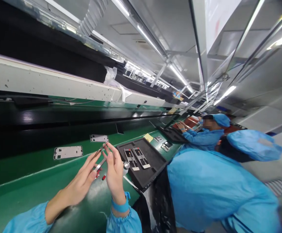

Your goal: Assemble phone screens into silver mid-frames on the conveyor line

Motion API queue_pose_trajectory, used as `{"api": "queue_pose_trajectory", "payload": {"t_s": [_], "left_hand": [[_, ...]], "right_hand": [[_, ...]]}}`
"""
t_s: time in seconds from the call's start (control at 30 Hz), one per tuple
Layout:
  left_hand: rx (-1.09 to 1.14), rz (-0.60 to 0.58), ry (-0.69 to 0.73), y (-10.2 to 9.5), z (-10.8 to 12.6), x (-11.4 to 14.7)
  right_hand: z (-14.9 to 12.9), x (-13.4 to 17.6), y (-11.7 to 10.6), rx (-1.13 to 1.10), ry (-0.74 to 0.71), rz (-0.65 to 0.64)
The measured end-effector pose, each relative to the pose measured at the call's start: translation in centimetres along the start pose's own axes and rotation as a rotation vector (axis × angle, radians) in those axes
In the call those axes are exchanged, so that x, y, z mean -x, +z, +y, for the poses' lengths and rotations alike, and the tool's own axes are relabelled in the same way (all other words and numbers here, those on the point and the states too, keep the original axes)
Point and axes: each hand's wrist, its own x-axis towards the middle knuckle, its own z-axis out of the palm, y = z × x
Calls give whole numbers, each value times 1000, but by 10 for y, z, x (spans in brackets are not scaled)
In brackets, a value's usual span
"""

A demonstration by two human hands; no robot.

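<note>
A thin phone (100,164), seen almost edge-on with a silvery rim, is held up above the green bench between both hands. My left hand (81,183) is closed around it from the left, fingers along its back and thumb by the near edge. My right hand (115,168) grips it from the right, with its fingertips at the upper corner. The phone's front is mostly hidden by the fingers. Under the hands lie small red pieces (103,177). By my right wrist, a round metal object (126,165) sits beside the black tray.
The black foam tray (152,176) holds two phone assemblies (141,157). Pale phone frames (68,152) lie on the green bench (39,184) at the back left. A yellow paper (148,138) is behind the tray. Close on the right sits a co-worker in blue (211,191); another works beyond.
</note>
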Motion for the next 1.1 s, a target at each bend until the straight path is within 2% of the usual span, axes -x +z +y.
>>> {"api": "queue_pose_trajectory", "payload": {"t_s": [0.13, 0.27, 0.37, 0.5, 0.6, 0.67, 0.73, 0.8, 0.87, 0.93, 1.0, 1.1], "left_hand": [[-229, -100, 141, -7, 4, 1], [-260, -93, 212, -12, 11, 3], [-216, -53, 167, -11, 19, 4], [-169, -81, 56, -5, 27, 1], [-136, -7, -10, -9, 27, -5], [-33, 100, -93, -19, 26, -10], [170, 182, -215, -32, 27, -13], [410, 177, -323, -42, 33, -12], [616, 110, -388, -47, 40, -9], [769, 36, -410, -47, 48, -5], [863, -23, -396, -44, 54, -1], [966, -106, -365, -40, 59, 6]], "right_hand": [[1, -9, 11, -112, -23, 113], [-3, -15, 2, -76, -67, 20], [-1, -18, -4, 28, -147, -25], [6, -22, -8, 105, -230, -6], [9, -21, -26, 91, -227, -77], [20, -18, -46, 119, -195, -152], [41, -14, -64, 258, -112, -275], [71, -7, -73, 452, 11, -443], [102, 3, -72, 547, 86, -512], [126, 14, -65, 587, 110, -479], [138, 21, -58, 613, 110, -409], [133, 20, -53, 571, 79, -303]]}}
